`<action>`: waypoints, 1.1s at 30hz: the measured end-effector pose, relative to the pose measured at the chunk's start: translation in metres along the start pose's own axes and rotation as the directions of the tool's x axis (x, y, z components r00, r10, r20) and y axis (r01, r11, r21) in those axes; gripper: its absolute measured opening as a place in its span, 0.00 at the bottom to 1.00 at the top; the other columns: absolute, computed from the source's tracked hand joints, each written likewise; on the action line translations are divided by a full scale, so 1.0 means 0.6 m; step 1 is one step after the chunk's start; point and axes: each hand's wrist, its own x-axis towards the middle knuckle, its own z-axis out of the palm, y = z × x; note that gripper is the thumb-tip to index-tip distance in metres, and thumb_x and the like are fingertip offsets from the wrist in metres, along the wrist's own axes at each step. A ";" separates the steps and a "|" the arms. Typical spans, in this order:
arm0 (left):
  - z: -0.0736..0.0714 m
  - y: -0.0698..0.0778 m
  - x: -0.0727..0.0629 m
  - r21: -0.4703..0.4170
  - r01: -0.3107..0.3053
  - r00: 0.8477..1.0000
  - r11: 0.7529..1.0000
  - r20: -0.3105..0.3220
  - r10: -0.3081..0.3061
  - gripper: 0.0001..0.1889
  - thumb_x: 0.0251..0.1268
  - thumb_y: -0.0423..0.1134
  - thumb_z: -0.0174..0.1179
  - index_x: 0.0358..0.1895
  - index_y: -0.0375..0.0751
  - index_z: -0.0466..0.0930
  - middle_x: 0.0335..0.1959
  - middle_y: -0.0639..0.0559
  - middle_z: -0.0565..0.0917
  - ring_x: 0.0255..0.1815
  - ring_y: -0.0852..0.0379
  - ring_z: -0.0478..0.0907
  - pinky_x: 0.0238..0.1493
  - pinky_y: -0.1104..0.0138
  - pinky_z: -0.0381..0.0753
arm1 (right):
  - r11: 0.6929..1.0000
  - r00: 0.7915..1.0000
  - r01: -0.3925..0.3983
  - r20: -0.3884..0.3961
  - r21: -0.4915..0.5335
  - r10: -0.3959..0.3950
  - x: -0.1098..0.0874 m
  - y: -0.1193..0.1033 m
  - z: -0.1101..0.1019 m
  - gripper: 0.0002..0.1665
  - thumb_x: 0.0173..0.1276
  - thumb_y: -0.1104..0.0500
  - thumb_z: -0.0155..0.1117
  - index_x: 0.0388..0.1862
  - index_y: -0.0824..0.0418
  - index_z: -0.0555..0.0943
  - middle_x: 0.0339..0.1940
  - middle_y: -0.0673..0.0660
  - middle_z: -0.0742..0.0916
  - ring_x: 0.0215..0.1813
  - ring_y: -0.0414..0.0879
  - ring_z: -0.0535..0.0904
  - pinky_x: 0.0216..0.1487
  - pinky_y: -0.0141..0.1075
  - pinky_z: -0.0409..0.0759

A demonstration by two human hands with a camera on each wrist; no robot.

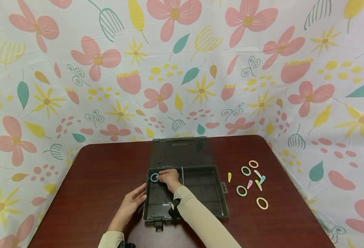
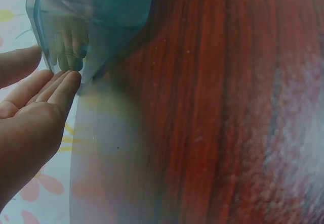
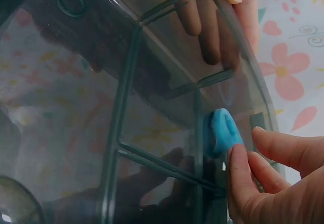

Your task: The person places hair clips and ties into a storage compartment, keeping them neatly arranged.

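Note:
A blue hair tie (image 1: 154,177) is in the far left corner of the left compartment of a dark see-through plastic box (image 1: 203,213). My right hand (image 1: 169,179) reaches into the box, its fingertips right at the hair tie's edge. Seen from the right wrist, the fingertips touch the lower end of the blue hair tie (image 3: 223,128), while the thumb stands apart from it. My left hand (image 1: 131,203) is at the box's left wall with fingers extended. In the left wrist view, the fingertips of the left hand (image 2: 40,113) meet the outside of the box (image 2: 111,11).
The box's lid (image 1: 182,155) lies folded back toward the wall. A divider (image 1: 183,177) splits the box. Right of it on the table (image 1: 107,172) lie several pastel hair ties (image 1: 262,203) and several snap hair clips (image 1: 259,185); a yellow clip (image 1: 229,177) lies nearest the box.

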 end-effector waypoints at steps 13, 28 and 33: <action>0.002 -0.002 0.001 -0.009 -0.009 1.000 1.000 -0.015 0.008 0.28 0.69 0.27 0.55 0.71 0.36 0.64 0.69 0.37 0.66 0.70 0.41 0.63 0.62 0.59 0.73 | 0.994 0.989 0.101 0.107 0.034 -0.104 -0.008 -0.039 -0.038 0.14 0.61 0.70 0.68 0.46 0.74 0.83 0.40 0.63 0.87 0.42 0.52 0.85 0.49 0.44 0.82; -0.002 -0.006 0.000 -0.010 -0.007 1.000 1.000 0.000 0.007 0.28 0.69 0.27 0.55 0.71 0.37 0.63 0.70 0.38 0.65 0.70 0.41 0.62 0.62 0.60 0.72 | 0.964 0.950 0.254 0.168 0.076 -0.263 -0.022 -0.093 -0.111 0.17 0.64 0.65 0.66 0.52 0.68 0.81 0.41 0.59 0.85 0.50 0.60 0.82 0.50 0.42 0.82; -0.003 -0.004 0.000 0.001 -0.007 1.000 1.000 0.004 0.007 0.28 0.70 0.28 0.54 0.72 0.38 0.63 0.71 0.38 0.64 0.71 0.41 0.61 0.63 0.57 0.71 | 0.951 0.945 0.297 0.118 0.086 -0.306 -0.023 -0.106 -0.149 0.17 0.63 0.66 0.67 0.52 0.68 0.81 0.41 0.60 0.86 0.45 0.53 0.84 0.48 0.40 0.83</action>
